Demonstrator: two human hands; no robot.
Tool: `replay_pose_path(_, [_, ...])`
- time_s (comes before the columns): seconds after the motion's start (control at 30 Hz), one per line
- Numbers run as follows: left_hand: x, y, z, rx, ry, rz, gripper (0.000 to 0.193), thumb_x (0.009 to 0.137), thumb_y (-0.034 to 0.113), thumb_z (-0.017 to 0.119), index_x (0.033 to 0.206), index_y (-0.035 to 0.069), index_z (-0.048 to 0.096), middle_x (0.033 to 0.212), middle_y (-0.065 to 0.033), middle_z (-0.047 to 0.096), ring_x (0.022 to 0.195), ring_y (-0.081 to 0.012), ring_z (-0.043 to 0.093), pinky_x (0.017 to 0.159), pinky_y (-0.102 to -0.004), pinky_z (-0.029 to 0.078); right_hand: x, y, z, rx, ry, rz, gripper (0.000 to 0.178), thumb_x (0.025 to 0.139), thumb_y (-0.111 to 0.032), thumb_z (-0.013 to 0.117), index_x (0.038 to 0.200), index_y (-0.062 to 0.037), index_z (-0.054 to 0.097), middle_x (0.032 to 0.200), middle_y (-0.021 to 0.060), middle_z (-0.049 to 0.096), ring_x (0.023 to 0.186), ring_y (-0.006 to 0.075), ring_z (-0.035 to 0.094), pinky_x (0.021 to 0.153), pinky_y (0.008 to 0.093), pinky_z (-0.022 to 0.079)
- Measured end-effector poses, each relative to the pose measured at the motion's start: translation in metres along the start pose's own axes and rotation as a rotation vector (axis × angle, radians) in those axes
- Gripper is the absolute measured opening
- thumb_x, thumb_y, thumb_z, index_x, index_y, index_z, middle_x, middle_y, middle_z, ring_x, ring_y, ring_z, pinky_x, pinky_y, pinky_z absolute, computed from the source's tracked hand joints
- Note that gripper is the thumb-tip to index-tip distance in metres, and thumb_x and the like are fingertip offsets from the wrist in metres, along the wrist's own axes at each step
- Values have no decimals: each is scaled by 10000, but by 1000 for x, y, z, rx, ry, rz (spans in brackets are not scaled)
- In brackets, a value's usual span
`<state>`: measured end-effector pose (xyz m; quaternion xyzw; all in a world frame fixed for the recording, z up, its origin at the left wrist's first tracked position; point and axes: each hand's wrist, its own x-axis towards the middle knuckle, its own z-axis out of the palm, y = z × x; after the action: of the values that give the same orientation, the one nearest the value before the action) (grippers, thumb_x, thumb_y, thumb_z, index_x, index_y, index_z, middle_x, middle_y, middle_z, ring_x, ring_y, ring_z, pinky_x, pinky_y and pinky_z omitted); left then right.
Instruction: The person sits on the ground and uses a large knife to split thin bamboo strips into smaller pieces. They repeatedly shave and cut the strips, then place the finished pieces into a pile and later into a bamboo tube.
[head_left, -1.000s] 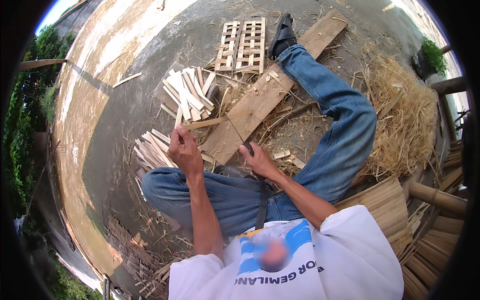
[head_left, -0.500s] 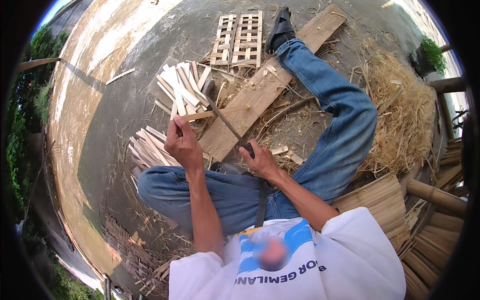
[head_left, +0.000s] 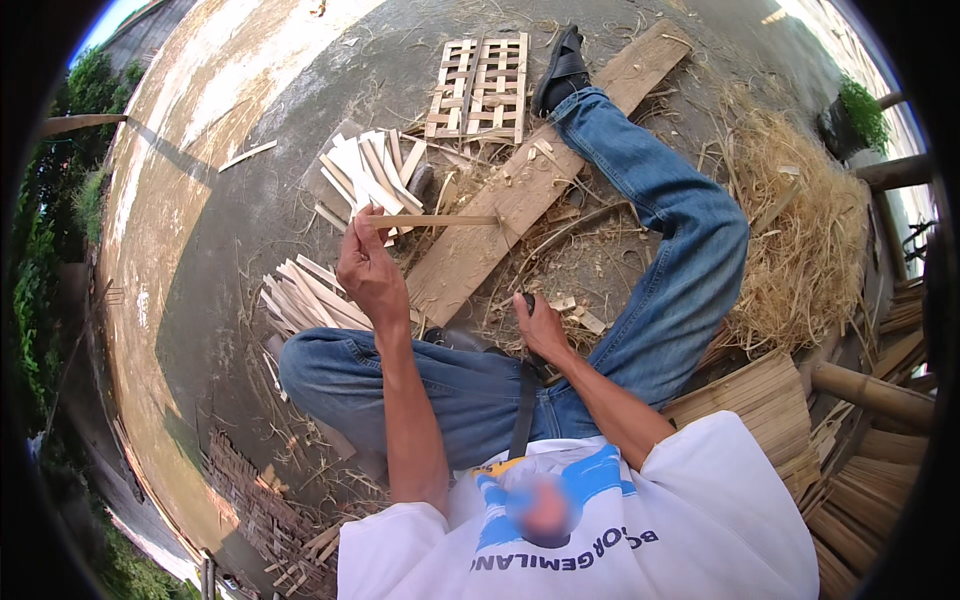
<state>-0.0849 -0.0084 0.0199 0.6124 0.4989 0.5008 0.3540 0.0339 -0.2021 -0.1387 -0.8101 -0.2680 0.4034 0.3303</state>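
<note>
Sitting on the ground with legs spread around a long wooden plank [head_left: 530, 200], and using that plank as a working block set straight ahead between the knees. Holding a thin bamboo strip [head_left: 440, 220] in the left hand [head_left: 368, 270], fingers closed around its near end, and keeping it level above the plank so its far end is resting at or very near the board; whether it is actually touching cannot be told. Raising the strip to about chest line, probably for checking its straightness or thickness along the length.

Gripping a dark handle [head_left: 527, 300] in the right hand [head_left: 540, 325], fist closed tight, low beside the right thigh; only the handle's top is showing, and the blade or head is hidden behind the hand and leg, so the tool's kind cannot be told. Keeping it down and away from the strip, clear of the other hand.

Lying within easy reach to the left: one fan of pale split slats [head_left: 365, 170] just beyond the strip, and another bundle of slats [head_left: 305, 295] beside the left knee, seemingly sorted apart. Resting farther out past the plank's middle, a small lattice panel [head_left: 480, 85] of crossed slats. Piling up on the right, a heap of straw-like shavings [head_left: 800, 230], apparently swept to the side away from the sorted wood.
</note>
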Motion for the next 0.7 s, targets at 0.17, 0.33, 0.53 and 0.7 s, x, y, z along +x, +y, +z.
replay_pose_path(0.17, [-3,3,3,-129,-50,-94,405,1102,281,458,1188,-61,657,1081,-142,721,950,-197,720,851,-331,629,-10,-37,-20,-4,-164,-245,558,1030,-508,491,1061,44,568,876,285,687,859,476,680,748,515,518])
replay_pose_path(0.33, [-1,-4,-5,-38,-15,-110,391,1106,267,447,1174,-59,650,1070,-138,718,925,-192,723,843,-313,631,2,-27,-2,7,-108,-198,512,1031,-482,508,1076,26,556,791,261,681,758,451,684,714,511,519])
replay_pose_path(0.53, [-13,6,6,-32,-53,13,374,1101,246,460,1180,-60,660,1105,-157,720,1007,-206,717,854,-326,632,20,-7,-1,105,-81,37,548,1033,-498,484,1031,38,596,883,297,681,854,469,677,775,532,514])
replay_pose_path(0.7, [-14,7,13,-203,-32,-84,388,1093,258,478,1277,-46,633,1119,-144,717,1059,-210,702,858,-342,643,12,3,5,-46,-27,-75,589,1028,-527,477,1094,53,564,824,255,681,764,387,700,724,487,532])
